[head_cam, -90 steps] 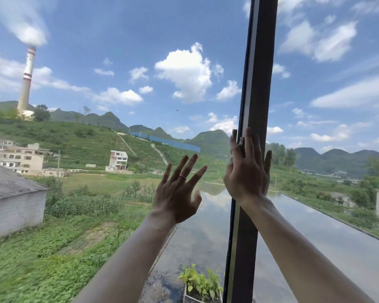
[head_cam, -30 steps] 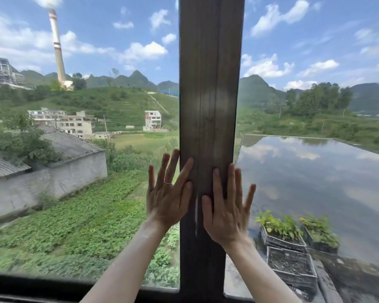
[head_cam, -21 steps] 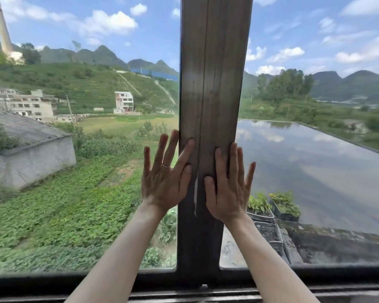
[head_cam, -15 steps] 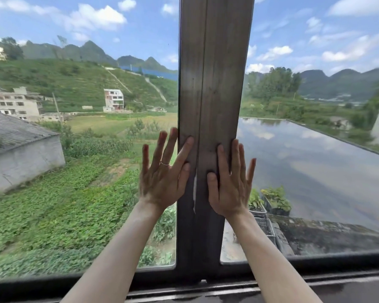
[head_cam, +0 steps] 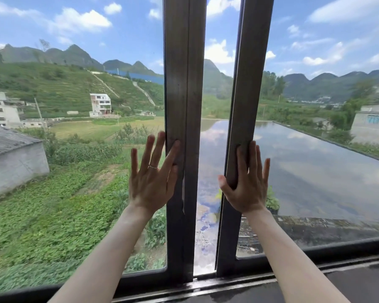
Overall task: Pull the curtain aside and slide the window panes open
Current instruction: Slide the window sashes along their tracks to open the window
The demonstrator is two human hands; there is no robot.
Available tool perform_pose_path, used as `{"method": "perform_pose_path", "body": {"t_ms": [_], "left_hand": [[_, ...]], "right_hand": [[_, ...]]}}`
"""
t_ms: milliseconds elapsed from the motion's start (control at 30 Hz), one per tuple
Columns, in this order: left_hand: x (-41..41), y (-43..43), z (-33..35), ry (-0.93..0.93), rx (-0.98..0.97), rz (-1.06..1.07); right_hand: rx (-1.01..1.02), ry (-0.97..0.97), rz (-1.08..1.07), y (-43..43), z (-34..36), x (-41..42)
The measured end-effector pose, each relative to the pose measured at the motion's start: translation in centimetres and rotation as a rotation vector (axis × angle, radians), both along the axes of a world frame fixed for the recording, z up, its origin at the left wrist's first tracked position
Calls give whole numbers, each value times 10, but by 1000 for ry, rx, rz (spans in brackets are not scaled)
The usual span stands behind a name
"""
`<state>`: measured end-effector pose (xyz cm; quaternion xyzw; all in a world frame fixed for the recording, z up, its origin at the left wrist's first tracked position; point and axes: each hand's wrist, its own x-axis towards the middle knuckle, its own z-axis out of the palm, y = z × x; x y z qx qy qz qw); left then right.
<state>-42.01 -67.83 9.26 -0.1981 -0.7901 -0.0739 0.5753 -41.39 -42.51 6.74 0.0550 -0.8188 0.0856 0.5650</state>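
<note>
Through the glass I see bright daylight, blue sky with white clouds [head_cam: 81,19] and green mountains [head_cam: 328,84]. A terraced hillside [head_cam: 53,84] carries a white house [head_cam: 100,104]. At left sits a grey-roofed shed [head_cam: 11,156] above leafy crops [head_cam: 53,211]. At right lies what looks like flooded, sky-reflecting ground [head_cam: 315,167]. A dark sill [head_cam: 359,278] runs below.

The two window panes, shut together half a second ago, now stand apart with a narrow gap between them; the right pane's frame [head_cam: 245,119] has slid rightward with the right hand [head_cam: 246,184], away from the left pane's frame [head_cam: 184,106]
</note>
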Motion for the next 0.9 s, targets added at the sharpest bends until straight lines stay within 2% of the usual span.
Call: {"method": "perform_pose_path", "body": {"t_ms": [133, 300, 400, 467, 567, 633, 700, 733, 900], "left_hand": [[3, 3, 0, -18, 12, -5], [17, 30, 5, -50, 153, -116], [30, 61, 9, 9, -1, -327], [36, 89, 13, -28, -149, -484], [41, 138, 21, -314, -123, -600], [31, 169, 23, -645, 43, -683], [15, 191, 27, -1001, 235, -888], [6, 202, 27, -1109, 292, -973], [-7, 231, 8, -1221, 485, -1109]], "right_hand": [[-12, -97, -23, 27, 3, 14], [-62, -243, -19, 56, 12, 33], [-75, -312, -40, 76, 19, 48], [-73, -370, -39, 88, 24, 58], [-168, -481, -12, 111, 21, 73], [-234, -551, -36, 132, 9, 80], [-283, -615, -60, 145, -7, 83], [-302, -648, -76, 150, -16, 85], [-385, -698, -52, 142, -56, 90]]}}
